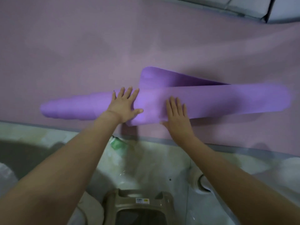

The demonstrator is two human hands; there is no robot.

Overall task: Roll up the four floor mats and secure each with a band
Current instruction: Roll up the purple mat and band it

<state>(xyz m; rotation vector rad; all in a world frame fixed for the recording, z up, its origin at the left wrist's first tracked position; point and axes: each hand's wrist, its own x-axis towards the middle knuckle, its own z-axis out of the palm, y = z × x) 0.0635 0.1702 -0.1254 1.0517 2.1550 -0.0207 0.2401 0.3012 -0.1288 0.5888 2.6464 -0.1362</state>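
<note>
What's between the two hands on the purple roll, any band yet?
Only bare purple mat, seen in the head view: left hand and right hand press flat on it, and no band shows between them.

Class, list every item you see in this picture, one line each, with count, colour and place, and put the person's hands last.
purple mat: one, purple, loosely rolled with its left end telescoped out, lying on the pink mat
pink mat: one, pale pink, spread flat across the upper half
floor: one, pale mottled grey, below the pink mat's near edge
green packet: one, green and white, on the floor by the pink mat's edge; contents unclear
stool: one, tan plastic, bottom centre
white boxes: count unclear, white, top right corner
left hand: one, pressing flat on the purple mat, fingers spread
right hand: one, pressing flat on the purple mat, beside the left hand
</note>
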